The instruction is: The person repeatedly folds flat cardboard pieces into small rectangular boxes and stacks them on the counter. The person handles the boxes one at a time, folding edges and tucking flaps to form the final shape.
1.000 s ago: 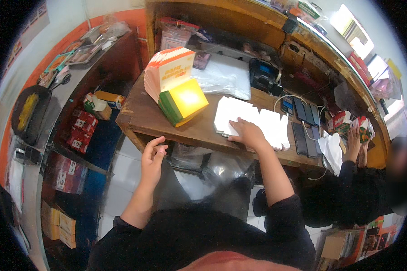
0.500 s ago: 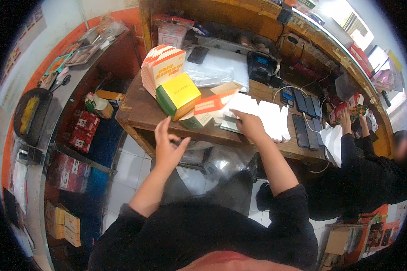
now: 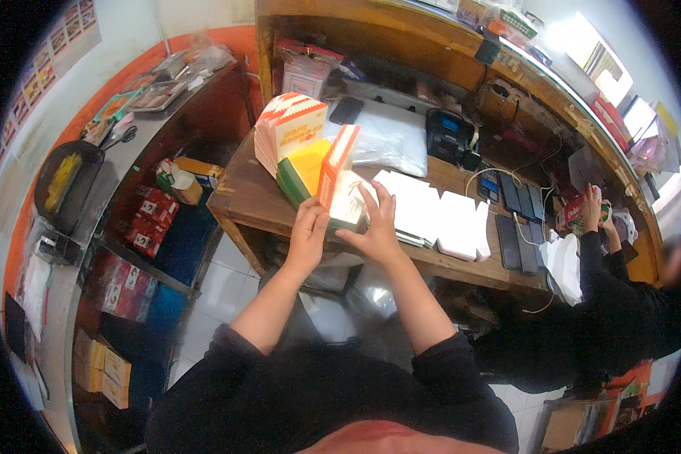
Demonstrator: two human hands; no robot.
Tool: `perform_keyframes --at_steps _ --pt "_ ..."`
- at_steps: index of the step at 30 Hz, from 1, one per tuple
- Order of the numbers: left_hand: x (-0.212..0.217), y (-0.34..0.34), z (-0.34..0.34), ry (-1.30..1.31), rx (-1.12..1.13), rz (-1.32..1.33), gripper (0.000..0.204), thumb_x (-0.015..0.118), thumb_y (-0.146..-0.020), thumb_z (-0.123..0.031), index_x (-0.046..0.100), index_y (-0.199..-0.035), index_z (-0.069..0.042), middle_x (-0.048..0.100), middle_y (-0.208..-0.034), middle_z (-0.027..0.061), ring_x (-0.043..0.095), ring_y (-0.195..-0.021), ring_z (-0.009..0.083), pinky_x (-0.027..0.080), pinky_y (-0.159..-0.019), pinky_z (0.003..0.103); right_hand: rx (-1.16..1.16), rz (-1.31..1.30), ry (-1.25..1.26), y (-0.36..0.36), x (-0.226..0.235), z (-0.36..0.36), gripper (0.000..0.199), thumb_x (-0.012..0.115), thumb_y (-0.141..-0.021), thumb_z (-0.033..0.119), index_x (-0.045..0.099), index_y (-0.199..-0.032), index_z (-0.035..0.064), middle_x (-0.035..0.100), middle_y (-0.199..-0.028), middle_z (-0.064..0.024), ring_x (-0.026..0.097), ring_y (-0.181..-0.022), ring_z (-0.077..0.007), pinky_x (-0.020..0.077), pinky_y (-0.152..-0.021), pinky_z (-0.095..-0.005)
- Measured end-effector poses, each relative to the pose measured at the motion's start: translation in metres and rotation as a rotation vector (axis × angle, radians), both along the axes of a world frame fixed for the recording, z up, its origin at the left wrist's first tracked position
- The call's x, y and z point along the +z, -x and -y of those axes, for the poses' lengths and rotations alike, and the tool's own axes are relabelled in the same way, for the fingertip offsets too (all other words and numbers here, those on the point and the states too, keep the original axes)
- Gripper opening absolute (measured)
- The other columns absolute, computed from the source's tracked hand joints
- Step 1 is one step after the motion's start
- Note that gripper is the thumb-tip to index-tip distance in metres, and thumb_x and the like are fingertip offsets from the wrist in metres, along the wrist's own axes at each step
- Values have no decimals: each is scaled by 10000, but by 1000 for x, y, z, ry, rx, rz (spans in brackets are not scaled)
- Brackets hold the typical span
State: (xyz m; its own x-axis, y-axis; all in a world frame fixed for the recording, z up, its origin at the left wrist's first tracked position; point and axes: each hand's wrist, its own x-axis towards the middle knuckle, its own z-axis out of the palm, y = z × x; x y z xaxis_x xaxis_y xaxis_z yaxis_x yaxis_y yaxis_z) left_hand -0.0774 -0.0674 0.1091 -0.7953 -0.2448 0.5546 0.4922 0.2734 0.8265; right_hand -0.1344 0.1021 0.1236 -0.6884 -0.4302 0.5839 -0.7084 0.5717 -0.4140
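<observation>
An orange and white paper carton (image 3: 339,161) stands partly folded at the desk's front edge, its orange panel upright and its pale inside facing right. At the carton's lower left, the fingers of my left hand (image 3: 308,233) are closed on its edge. My right hand (image 3: 377,227) grips the right side, thumb low and fingers bent over the pale panel. Just left of it sits a yellow and green box (image 3: 308,168), partly covered by the orange panel. Behind that rises a nested stack of orange and white cartons (image 3: 289,130). Flat white cartons (image 3: 410,203) lie right of my right hand.
Several dark phones (image 3: 516,244) and cables lie on the wooden desk (image 3: 238,195), further right. A black label printer (image 3: 450,136) and a plastic-wrapped pack (image 3: 390,140) stand at the back. At far right a co-worker's hands (image 3: 592,208) hold a red and green package.
My left hand has moved from empty air onto the carton. My right hand has come left with it, and its orange panel has swung from slanting to upright. The view has shifted slightly.
</observation>
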Motion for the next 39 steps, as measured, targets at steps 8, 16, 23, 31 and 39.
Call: perform_keyframes --at_steps 8,16,23,31,39 --pt "32 18 33 -195 128 28 238 519 -1006 -243 570 -1091 -27 552 -1082 53 528 -901 139 442 -813 283 -132 -139 181 1 62 46 743 794 -692 430 527 -1340 183 413 -1339 -280 474 -1156 -469 417 -947 -518" --pt "-36 56 56 -161 151 381 578 612 -935 -184 301 -1384 6 409 -1252 218 592 -927 239 496 -860 350 -266 139 -430 44 114 123 763 725 -737 510 502 -1391 187 469 -1313 -232 517 -1137 -404 422 -928 -527" --pt "-23 50 58 -103 55 456 488 627 -913 -141 389 -1301 35 450 -1249 204 596 -978 237 503 -832 361 -172 239 -661 95 91 147 857 763 -648 510 504 -1334 65 459 -1324 -201 477 -1199 -402 363 -1012 -552" --pt "29 94 105 264 404 -105 284 605 -906 -217 568 -1134 -51 419 -1327 198 421 -1236 368 335 -1053 451 -128 130 -541 95 63 144 782 729 -675 522 518 -1270 60 461 -1313 -201 489 -1160 -403 390 -967 -543" --pt "-12 91 85 436 446 57 342 572 -939 -285 599 -1239 -125 280 -1440 249 344 -1310 428 299 -1091 485 177 -97 -387 130 58 118 702 714 -713 486 502 -1252 90 482 -1283 -201 520 -1120 -389 425 -937 -494"
